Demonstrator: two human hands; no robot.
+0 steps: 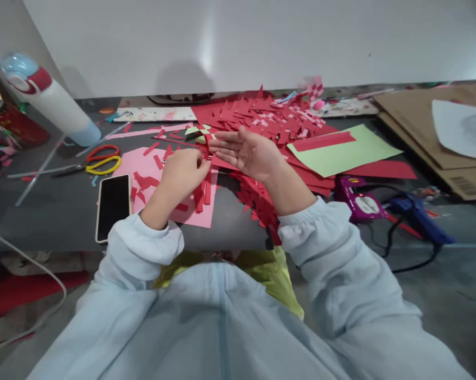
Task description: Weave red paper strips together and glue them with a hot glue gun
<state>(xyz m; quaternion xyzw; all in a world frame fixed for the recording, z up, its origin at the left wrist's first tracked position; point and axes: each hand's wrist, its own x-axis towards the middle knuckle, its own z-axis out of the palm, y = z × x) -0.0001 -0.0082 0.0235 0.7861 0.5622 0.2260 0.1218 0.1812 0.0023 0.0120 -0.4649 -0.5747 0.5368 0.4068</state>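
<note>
My left hand (185, 170) is closed, knuckles up, over a pink paper sheet (200, 217); its fingertips are hidden, and I cannot make out what they hold. Red paper strips (201, 198) lie below it on the sheet. Close by on the right, my right hand (254, 154) is open, palm showing and fingers stretched toward the left hand, with nothing on the palm. Just beyond the fingertips is a small green and red checkered paper piece (205, 136). Behind my right hand spreads a large heap of cut red paper (257, 113).
Left of the sheet lie a phone (114, 208) and red-and-yellow-handled scissors (103, 162); a white bottle (61, 108) stands behind. To the right are green paper (333, 155), a purple device (358, 203), a blue glue gun (422, 219) with a cable, and cardboard (412, 121). A white panel (261, 42) borders the back.
</note>
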